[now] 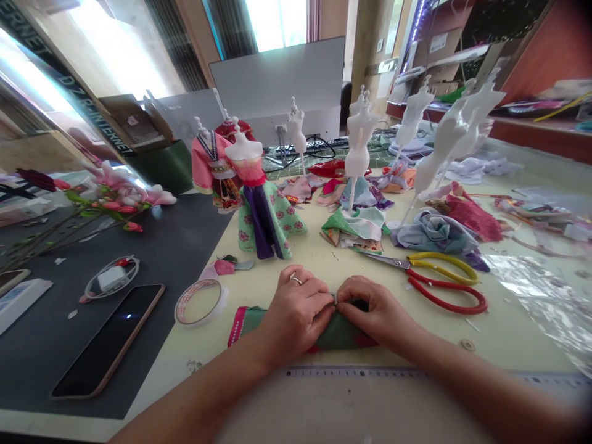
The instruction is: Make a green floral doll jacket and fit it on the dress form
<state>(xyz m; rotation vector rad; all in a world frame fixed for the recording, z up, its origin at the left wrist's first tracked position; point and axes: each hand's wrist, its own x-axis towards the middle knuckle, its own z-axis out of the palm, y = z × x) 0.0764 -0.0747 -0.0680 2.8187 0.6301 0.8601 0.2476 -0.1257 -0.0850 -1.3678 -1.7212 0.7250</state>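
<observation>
A piece of green fabric (252,317) with a pink, dotted trim at its left end lies on the pale work surface. My left hand (298,305), with a ring on one finger, rests over it and pinches its upper edge. Close beside it, my right hand (370,305) pinches the same edge, thumb and forefinger pressed together. The two sets of fingertips nearly meet, and what lies between them is too small to make out. Both hands cover much of the fabric; some red shows at its lower edge.
Scissors (430,274) with yellow and red handles lie right of my hands. A tape roll (198,302) and a phone (108,339) are to the left. A ruler (361,372) runs along the front. Behind stand a dressed doll form (261,197) and several white mannequins (361,139).
</observation>
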